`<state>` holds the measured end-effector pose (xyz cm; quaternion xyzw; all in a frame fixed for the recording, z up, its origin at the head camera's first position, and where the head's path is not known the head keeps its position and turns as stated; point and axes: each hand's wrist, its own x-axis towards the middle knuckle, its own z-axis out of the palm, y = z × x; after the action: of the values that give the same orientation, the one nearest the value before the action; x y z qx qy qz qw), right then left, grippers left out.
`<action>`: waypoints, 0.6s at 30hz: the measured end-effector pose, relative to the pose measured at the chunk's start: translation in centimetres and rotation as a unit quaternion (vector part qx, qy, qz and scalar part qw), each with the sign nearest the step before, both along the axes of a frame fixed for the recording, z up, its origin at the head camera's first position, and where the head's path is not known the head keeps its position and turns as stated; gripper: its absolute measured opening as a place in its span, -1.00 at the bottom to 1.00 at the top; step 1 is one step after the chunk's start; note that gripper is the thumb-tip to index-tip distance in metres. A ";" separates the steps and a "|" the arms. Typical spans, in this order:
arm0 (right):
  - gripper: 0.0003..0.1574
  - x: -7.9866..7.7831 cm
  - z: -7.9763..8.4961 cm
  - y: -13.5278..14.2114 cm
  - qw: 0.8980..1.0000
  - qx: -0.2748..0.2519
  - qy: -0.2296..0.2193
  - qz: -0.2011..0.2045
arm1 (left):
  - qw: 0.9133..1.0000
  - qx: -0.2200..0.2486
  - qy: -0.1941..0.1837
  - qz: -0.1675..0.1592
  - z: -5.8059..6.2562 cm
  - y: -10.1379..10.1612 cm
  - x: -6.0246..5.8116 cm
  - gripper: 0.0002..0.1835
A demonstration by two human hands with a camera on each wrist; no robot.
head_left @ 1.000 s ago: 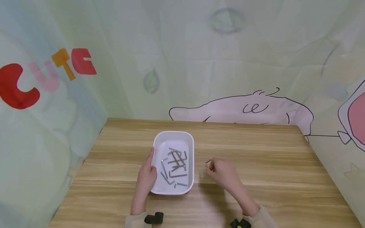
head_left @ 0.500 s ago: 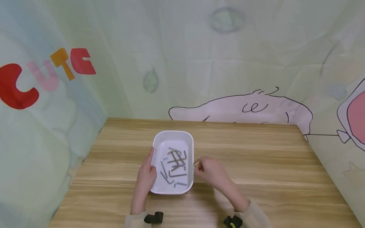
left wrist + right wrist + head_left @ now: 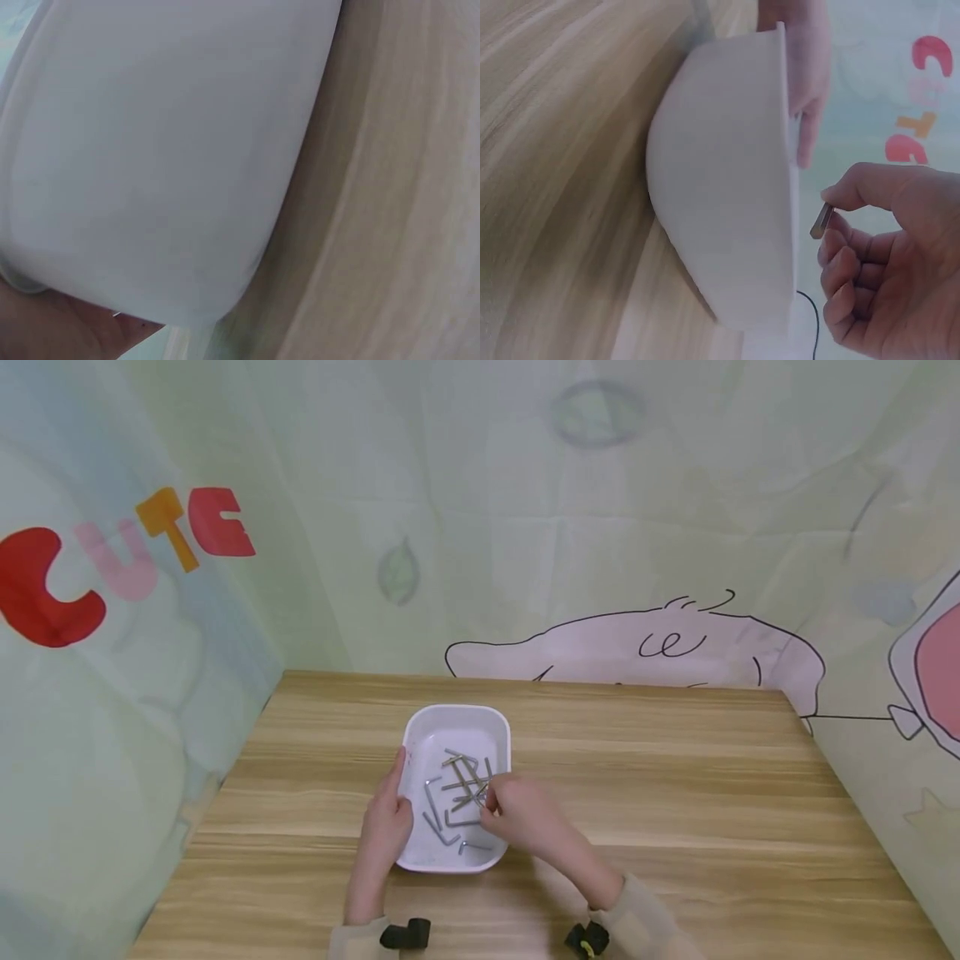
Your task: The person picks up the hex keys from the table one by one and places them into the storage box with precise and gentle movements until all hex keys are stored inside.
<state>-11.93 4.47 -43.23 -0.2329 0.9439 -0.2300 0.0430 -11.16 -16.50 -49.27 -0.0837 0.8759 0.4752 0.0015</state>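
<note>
A white rectangular tray (image 3: 426, 742) sits on the wooden table and holds several L-shaped hex keys (image 3: 433, 807), some silver and some brassy. My left hand (image 3: 385, 827) grips the tray's left side, thumb over the rim and index finger along it. Over the tray's right rim, my right hand (image 3: 531, 817) pinches one more hex key (image 3: 823, 220) between thumb and index finger. In the right wrist view its other fingers curl loosely and only the key's short end shows. The tray's outer wall (image 3: 157, 150) fills much of the left wrist view.
The wood-grain table (image 3: 675, 777) extends to both sides of the tray. Behind it hangs a printed cloth backdrop (image 3: 487, 527) with cartoon drawings and coloured letters. Black straps (image 3: 405, 933) are worn on both wrists.
My right hand has moved left from beside the tray to above its right part, carrying the hex key. The left hand and the tray have stayed in place.
</note>
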 end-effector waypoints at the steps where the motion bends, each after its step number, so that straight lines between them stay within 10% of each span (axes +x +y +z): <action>1: -0.84 -0.1 -0.1 -0.2 1.000 0.001 -0.004 0.009 | 1.000 -0.001 0.004 0.000 0.0 0.0 0.0 -0.26; 18: -0.85 -1.3 -3.1 -2.9 0.987 0.063 0.042 0.144 | 1.000 -0.004 0.020 -0.004 0.0 0.0 0.1 -0.27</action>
<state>-13.21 1.62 -46.37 -0.3731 0.9139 -0.1519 0.0509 -11.07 -16.49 -49.26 -0.0709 0.8778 0.4735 -0.0145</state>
